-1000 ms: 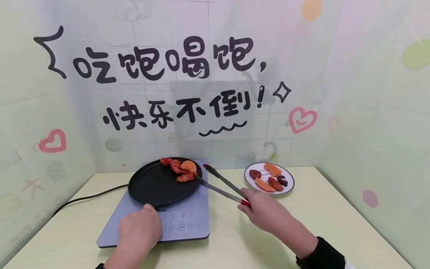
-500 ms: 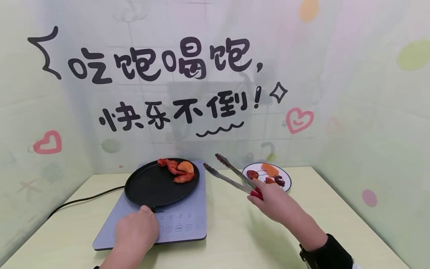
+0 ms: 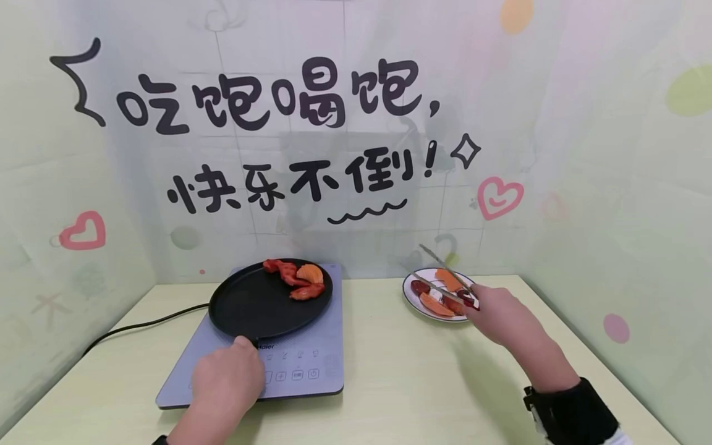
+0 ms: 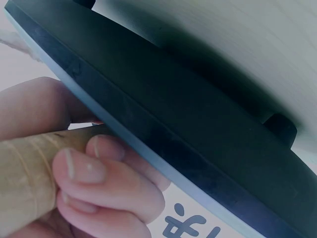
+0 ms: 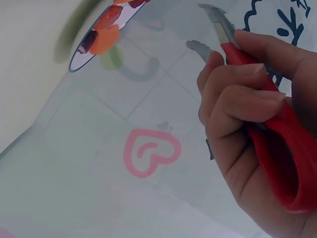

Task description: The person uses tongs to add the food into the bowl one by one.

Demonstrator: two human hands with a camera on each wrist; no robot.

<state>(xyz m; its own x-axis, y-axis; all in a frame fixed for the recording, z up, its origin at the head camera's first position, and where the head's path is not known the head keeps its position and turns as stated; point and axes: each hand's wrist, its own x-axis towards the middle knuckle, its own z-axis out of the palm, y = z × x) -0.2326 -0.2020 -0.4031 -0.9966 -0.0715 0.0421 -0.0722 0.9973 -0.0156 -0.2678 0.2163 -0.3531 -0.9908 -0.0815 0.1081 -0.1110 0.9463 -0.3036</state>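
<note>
My left hand [image 3: 228, 377] grips the wood-coloured handle [image 4: 25, 173] of a round black frying pan [image 3: 256, 306]. In the pan, near its far right rim, lie reddish pieces that look like chicken wings [image 3: 306, 292] and an orange wedge [image 3: 309, 272]. My right hand [image 3: 508, 318] holds metal tongs by their red handles [image 5: 285, 131]. The tongs' arms [image 3: 445, 266] are spread above a white plate [image 3: 414, 303] with a dark rim, with nothing visible between the tips. Orange slices [image 3: 436, 305], a reddish-brown piece [image 3: 419, 287] and dark pieces lie on the plate, partly behind the tongs and hand.
Under the pan is a bluish induction cooker [image 3: 317, 346] with touch buttons along its front. A black cable [image 3: 144, 324] runs off to the left. The pale table [image 3: 389, 371] is bounded by a printed curtain [image 3: 345, 247] at the back and sides.
My right hand has carried the tongs from the food in the pan rightward to above the plate, and their tips have left the pan. The left hand and pan look unchanged.
</note>
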